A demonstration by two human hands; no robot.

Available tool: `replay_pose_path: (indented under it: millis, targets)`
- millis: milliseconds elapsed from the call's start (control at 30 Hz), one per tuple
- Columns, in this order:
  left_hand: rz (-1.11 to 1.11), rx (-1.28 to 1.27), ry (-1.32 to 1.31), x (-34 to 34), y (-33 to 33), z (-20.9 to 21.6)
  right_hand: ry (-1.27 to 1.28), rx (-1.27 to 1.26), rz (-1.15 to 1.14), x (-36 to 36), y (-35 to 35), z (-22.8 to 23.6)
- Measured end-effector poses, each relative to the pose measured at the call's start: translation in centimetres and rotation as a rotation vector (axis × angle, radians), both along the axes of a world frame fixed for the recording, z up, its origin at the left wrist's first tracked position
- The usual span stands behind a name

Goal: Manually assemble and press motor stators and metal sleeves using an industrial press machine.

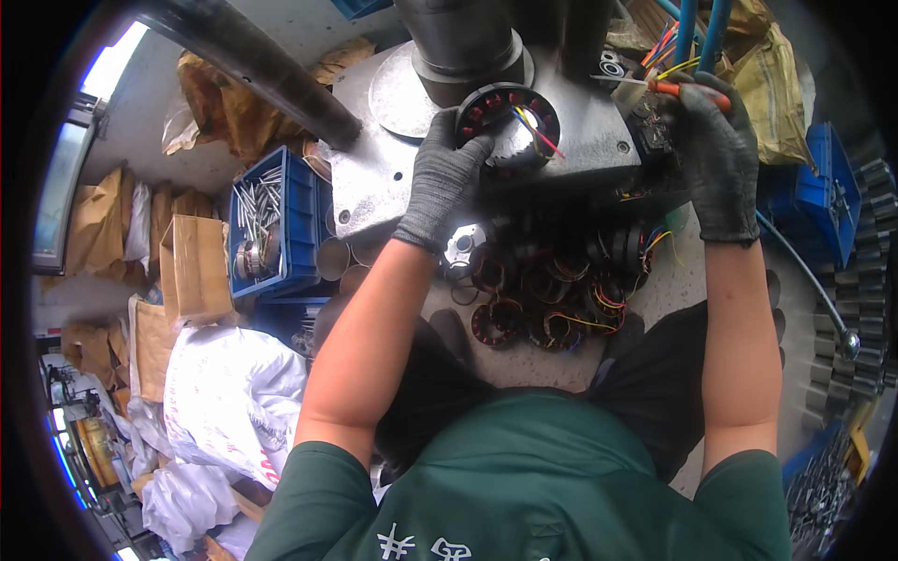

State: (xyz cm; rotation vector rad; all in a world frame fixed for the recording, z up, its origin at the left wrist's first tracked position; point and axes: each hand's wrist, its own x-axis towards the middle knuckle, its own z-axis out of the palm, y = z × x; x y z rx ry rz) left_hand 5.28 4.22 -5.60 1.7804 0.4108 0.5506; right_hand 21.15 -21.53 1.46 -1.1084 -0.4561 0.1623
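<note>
My left hand (444,173), in a grey knit glove, grips the near left side of a motor stator (479,105), a black ring with copper windings. Yellow, red and blue wires stick out of the ring's middle. The stator is over the metal plate (379,187) of a press, right by its thick column (463,47). To the right, my gloved right hand (716,150) is closed around a screwdriver (687,92) with an orange-red handle. Its thin shaft points left, toward the stator but apart from it.
Several wound stators (496,323) with loose wires lie on the floor below the plate. A blue bin (304,210) of metal rods stands at left, another blue bin (823,192) at right. White sacks (229,393) and a cardboard box (198,266) are at left; stacked metal cylinders (851,318) line the right.
</note>
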Motion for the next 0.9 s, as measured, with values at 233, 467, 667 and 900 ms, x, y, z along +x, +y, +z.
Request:
replay_pose_path:
  millis: [233,467,667,900]
  targets:
    - [-0.093,-0.845,-0.189,-1.3,-2.8,2.7,-0.15,-0.181,-0.037,-4.3,-1.0,2.3]
    - [-0.097,-0.788,-0.26,-2.3,-3.0,4.1,-0.383,-0.153,0.014,-6.6,-1.9,3.0]
    - [-0.085,-0.768,-0.251,-2.6,-3.1,3.9,-0.624,-0.087,0.043,-8.8,-2.3,3.8]
    - [-0.087,-0.761,-0.231,-3.3,-3.6,5.3,-0.514,-0.293,0.104,-9.9,-3.2,4.3]
